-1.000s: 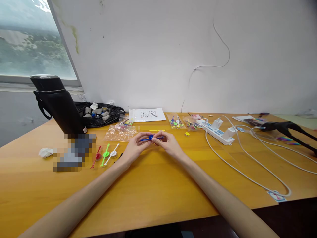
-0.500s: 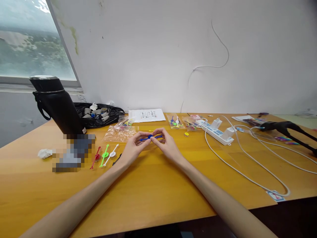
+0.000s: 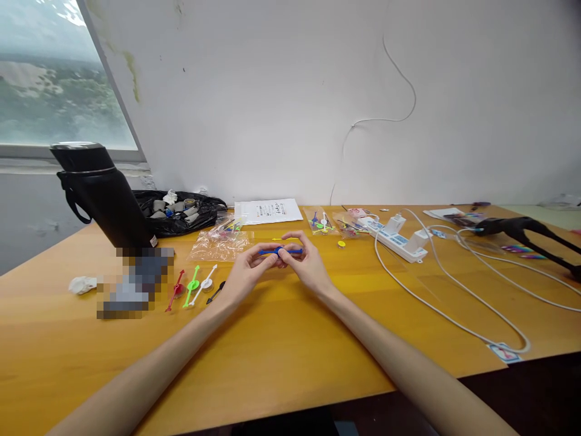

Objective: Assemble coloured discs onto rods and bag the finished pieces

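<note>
Blue arrow (image 3: 278,250) leveller now, between the fingers (image 3: 298,235) of 2 hands (image 3: 244,275).

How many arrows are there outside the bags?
6: red arrow, green arrow, white arrow, black arrow in a row at left; blue arrow in the fingers; yellow arrow behind them. More may be hidden.

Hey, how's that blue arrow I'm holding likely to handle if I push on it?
The blue arrow looks slim, so it's probably light. It runs straight across the left grip and right grip, suggesting it's fairly stiff. Its narrow shaft might bend or snap if forced.
</note>
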The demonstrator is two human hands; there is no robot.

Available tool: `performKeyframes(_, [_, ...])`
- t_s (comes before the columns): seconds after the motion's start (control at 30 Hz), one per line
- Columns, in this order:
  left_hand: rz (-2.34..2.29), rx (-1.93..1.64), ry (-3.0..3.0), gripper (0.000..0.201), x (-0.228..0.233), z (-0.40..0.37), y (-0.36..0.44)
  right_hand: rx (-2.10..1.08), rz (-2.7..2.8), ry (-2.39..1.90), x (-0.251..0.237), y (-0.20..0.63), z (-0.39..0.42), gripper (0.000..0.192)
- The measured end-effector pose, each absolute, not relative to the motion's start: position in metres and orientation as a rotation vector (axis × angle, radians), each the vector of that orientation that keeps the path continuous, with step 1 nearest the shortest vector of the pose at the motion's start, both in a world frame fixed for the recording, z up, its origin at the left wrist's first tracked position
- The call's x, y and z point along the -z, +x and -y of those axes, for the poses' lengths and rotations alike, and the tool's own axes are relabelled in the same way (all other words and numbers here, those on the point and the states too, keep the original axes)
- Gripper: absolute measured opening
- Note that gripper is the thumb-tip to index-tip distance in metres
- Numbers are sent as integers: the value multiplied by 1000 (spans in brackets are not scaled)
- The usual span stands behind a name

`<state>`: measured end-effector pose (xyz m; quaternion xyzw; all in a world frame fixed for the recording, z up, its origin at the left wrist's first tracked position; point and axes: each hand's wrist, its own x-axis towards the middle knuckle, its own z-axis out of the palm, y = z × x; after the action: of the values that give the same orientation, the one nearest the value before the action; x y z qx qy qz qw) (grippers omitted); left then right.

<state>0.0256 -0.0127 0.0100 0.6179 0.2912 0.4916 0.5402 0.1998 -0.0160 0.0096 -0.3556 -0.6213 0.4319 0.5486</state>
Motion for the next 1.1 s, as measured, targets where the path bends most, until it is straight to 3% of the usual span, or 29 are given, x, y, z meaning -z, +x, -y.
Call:
performKeyframes(0.27, [-741,-1215,1347,42,-3,1,21,-1069,1451,-851,-6,196,12,36])
performKeyframes(0.57, [-762,-1287,1356,31,1,-12,15,-931,1627,-948,-9,198,17,31])
performKeyframes(0.7, [-759,-1341,1364,30,-1,-15,10,-1041,1732,-857,-14,197,22,31])
performKeyframes(0.87, [-746,-1160,1428,31,-11,-7,10,-1136,1810,-825,-14,192,26,32])
performKeyframes(1.1, [-774,-1192,1741,30,-21,0,8,-970,1871,-909,-10,193,28,33])
